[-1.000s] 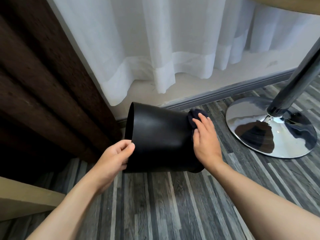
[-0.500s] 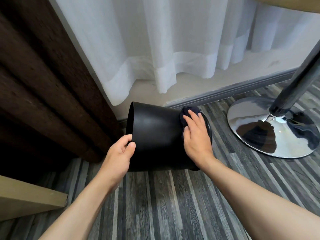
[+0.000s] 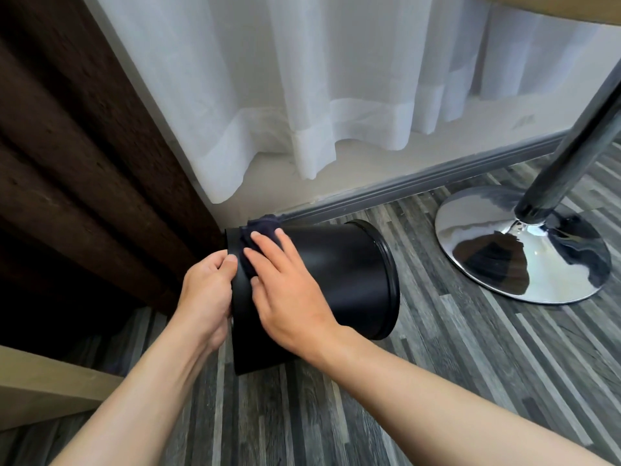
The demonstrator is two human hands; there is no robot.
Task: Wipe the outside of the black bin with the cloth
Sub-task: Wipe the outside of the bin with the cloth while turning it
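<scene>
The black bin (image 3: 339, 280) lies on its side on the grey wood-look floor, its lipped end pointing right. My left hand (image 3: 205, 290) grips the edge of the bin's left end, thumb on the outside. My right hand (image 3: 285, 290) lies flat on the bin's upper side near that left end and presses a dark cloth (image 3: 262, 228) against it. The cloth is mostly hidden under my fingers; only a bunched part shows above them.
A chrome table base (image 3: 524, 247) with its slanted pole (image 3: 571, 146) stands to the right of the bin. Behind the bin are a grey skirting board (image 3: 420, 183) and a white sheer curtain (image 3: 302, 95). A dark brown curtain (image 3: 84, 146) hangs at left, and a wooden edge (image 3: 43, 381) sits at lower left.
My right hand has slid the cloth along the bin's side from its right end to its left end. The bin has swung in my left hand, so its right end now points farther right.
</scene>
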